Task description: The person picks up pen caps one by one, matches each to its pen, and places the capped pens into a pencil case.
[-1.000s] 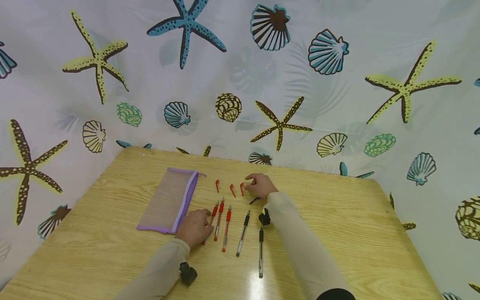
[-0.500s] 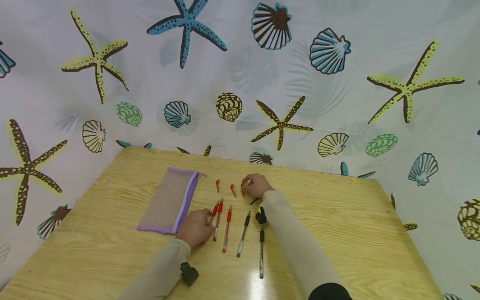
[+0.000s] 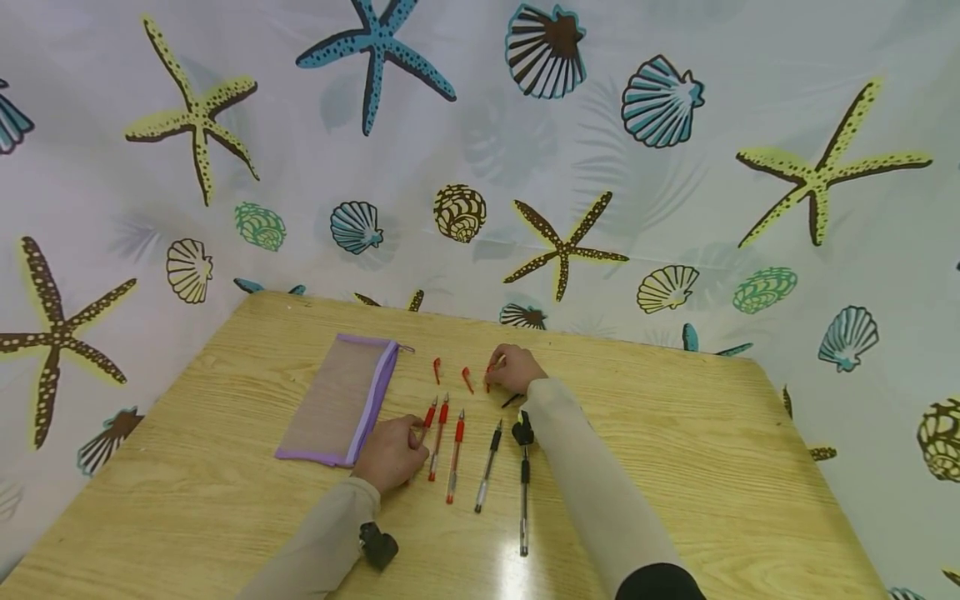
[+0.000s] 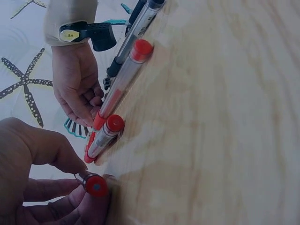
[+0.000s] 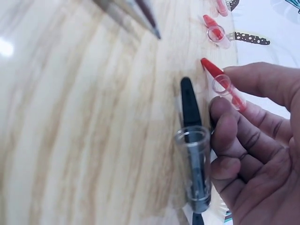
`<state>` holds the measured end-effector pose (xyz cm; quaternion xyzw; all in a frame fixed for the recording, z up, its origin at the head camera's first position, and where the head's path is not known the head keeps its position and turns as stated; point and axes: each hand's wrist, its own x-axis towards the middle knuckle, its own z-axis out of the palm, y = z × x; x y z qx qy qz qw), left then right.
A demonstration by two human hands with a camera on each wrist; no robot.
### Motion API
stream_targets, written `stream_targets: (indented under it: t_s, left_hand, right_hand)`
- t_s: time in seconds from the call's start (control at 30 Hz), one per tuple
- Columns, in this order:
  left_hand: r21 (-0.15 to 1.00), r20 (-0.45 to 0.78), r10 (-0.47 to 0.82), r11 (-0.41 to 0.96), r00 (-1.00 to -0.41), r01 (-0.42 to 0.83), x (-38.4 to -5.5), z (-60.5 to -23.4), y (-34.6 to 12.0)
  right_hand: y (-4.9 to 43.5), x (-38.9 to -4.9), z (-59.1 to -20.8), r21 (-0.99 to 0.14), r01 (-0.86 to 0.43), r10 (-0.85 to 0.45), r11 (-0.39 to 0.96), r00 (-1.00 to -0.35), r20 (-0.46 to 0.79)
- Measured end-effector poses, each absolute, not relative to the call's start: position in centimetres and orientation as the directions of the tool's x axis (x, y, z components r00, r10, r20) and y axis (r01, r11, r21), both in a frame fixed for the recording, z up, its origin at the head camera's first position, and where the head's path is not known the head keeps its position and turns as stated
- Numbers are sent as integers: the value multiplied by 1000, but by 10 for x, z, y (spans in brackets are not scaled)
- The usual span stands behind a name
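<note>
left hand: i pinch the leftmost red pen between finger and thumb, its tip toward the far edge of the table.
right hand: my fingertips pinch the rightmost red cap, nearer the far edge than the pens.
other red caps: the middle red cap and the left red cap lie apart, to the left of that hand.
black cap: lying just beside my right fingers; a dark piece shows past its end, perhaps a second cap, hard to tell.
red pens: the second red pen and third red pen lie uncapped right of the pinched one, tips to the far edge.
black pens: the left black pen and right black pen lie further toward the right edge.
pouch: mesh with purple trim, flat, toward the far left corner.
cloth: starfish and shells, beyond the far edge.
</note>
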<state>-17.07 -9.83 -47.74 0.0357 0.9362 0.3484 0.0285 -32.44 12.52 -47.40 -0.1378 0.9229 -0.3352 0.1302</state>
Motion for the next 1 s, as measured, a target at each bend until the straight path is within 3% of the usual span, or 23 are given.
stream_targets:
  t_s: [1.0]
  left_hand:
    - [754, -25, 71, 657, -997, 28, -175, -473, -103]
  right_hand:
    - [129, -307, -463, -806, -72, -261, 588, -960, -105]
